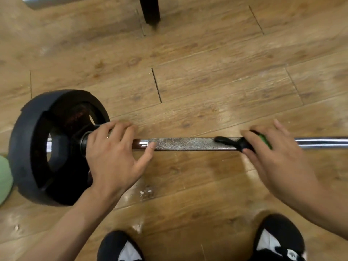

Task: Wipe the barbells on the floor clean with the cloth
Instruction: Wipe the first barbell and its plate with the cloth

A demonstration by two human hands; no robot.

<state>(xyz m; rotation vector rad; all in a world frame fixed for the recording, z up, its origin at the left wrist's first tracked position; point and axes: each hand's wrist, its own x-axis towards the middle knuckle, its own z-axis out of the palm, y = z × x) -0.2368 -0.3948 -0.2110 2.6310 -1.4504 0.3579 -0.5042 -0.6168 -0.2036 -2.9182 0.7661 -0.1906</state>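
Note:
A barbell lies across the wooden floor; its steel bar (188, 144) has a rough, rust-flecked knurled stretch in the middle. A black weight plate (33, 147) stands on the bar's left end. My left hand (114, 157) rests over the bar right beside the plate's collar, fingers curled over the far side and thumb lying along the bar. My right hand (276, 157) presses a dark cloth with a green patch (243, 143) down around the bar further right. A tail of the cloth sticks out to the left of that hand.
A dark furniture leg (150, 12) stands on the floor at the top centre. A pale green object (4, 178) shows at the left edge beside the plate. My two black shoes (116, 247) (280, 240) are at the bottom. White flecks (146, 192) lie on the boards below the bar.

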